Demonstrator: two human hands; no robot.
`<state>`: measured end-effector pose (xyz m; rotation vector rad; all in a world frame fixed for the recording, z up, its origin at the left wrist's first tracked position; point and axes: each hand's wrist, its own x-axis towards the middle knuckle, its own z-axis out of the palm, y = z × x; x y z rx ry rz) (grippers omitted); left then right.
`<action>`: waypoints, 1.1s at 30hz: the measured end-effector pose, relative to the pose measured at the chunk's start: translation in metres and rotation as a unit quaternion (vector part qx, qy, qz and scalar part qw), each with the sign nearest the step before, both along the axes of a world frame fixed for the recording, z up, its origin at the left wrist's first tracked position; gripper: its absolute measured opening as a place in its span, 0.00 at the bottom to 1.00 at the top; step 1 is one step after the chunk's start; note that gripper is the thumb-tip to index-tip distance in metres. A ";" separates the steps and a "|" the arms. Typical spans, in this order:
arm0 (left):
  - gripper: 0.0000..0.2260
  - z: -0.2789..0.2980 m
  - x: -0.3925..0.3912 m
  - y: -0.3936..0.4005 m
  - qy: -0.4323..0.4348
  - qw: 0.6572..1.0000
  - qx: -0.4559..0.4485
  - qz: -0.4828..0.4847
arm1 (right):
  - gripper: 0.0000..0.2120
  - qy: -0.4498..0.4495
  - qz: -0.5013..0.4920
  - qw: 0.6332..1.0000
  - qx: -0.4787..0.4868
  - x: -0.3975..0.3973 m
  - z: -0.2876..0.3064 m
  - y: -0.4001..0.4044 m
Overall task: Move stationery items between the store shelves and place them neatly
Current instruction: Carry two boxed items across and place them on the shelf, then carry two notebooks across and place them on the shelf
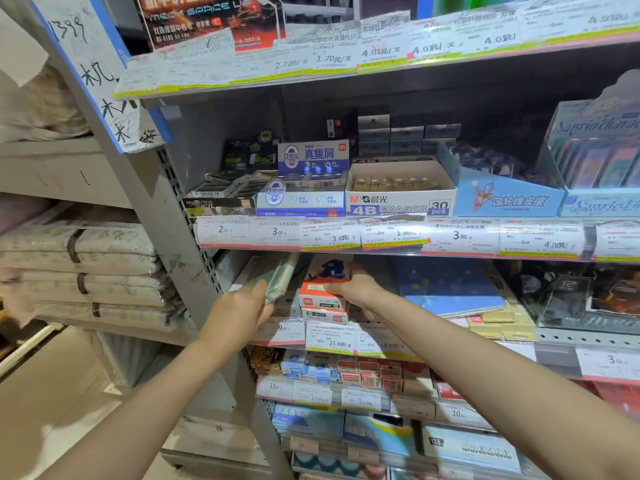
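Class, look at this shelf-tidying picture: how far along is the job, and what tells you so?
Midway, it seems. Done: the eraser boxes on the shelf above sit in an orderly row. In hand: the left hand holds a pale green pack, tilted at the shelf's left end, while the right hand rests on the orange-and-white box stack. Left: setting the pack down straight.
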<state>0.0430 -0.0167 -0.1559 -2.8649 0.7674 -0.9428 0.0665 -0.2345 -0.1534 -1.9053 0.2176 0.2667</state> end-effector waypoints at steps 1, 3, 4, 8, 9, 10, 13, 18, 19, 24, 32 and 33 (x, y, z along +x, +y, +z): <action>0.14 0.000 0.000 0.000 0.001 1.000 0.001 -0.003 | 0.16 -0.001 0.000 1.000 -0.004 0.001 0.000 0.001; 0.15 -0.001 0.000 -0.001 0.003 1.000 0.009 -0.008 | 0.16 -0.005 -0.001 1.000 -0.016 0.001 0.000 0.002; 0.15 -0.003 0.001 -0.002 0.004 1.000 0.016 -0.011 | 0.17 -0.006 -0.004 1.000 -0.019 0.001 0.000 0.002; 0.16 -0.015 0.002 -0.002 0.011 0.998 0.052 -0.017 | 0.19 -0.019 0.002 1.000 -0.019 -0.002 0.001 -0.001; 0.17 -0.018 0.002 -0.002 0.011 0.998 0.064 -0.019 | 0.19 -0.024 0.006 1.000 -0.018 -0.003 0.002 -0.002; 0.18 -0.021 0.002 -0.002 0.007 0.997 0.073 -0.023 | 0.19 -0.030 0.008 0.999 -0.018 -0.005 0.003 -0.003; 0.19 -0.025 -0.001 -0.003 0.004 0.998 0.067 -0.021 | 0.21 -0.082 0.029 0.994 -0.069 -0.013 0.005 -0.010; 0.22 -0.027 -0.006 -0.003 0.050 0.999 -0.014 0.015 | 0.18 -0.196 0.027 0.963 -0.184 -0.032 0.006 -0.047; 0.27 -0.026 -0.006 -0.002 0.088 0.995 -0.049 0.018 | 0.18 -0.205 0.017 0.952 -0.225 -0.035 0.008 -0.060; 0.32 -0.022 -0.008 0.013 0.167 0.948 -0.268 0.047 | 0.19 -0.153 -0.056 0.891 -0.424 -0.046 0.011 -0.134; 0.24 -0.011 0.004 0.032 0.207 0.938 -0.199 0.195 | 0.21 0.018 -0.053 0.870 -0.490 -0.059 0.015 -0.173; 0.24 -0.008 0.005 0.030 0.222 0.934 -0.189 0.205 | 0.19 0.016 -0.048 0.877 -0.478 -0.058 0.015 -0.174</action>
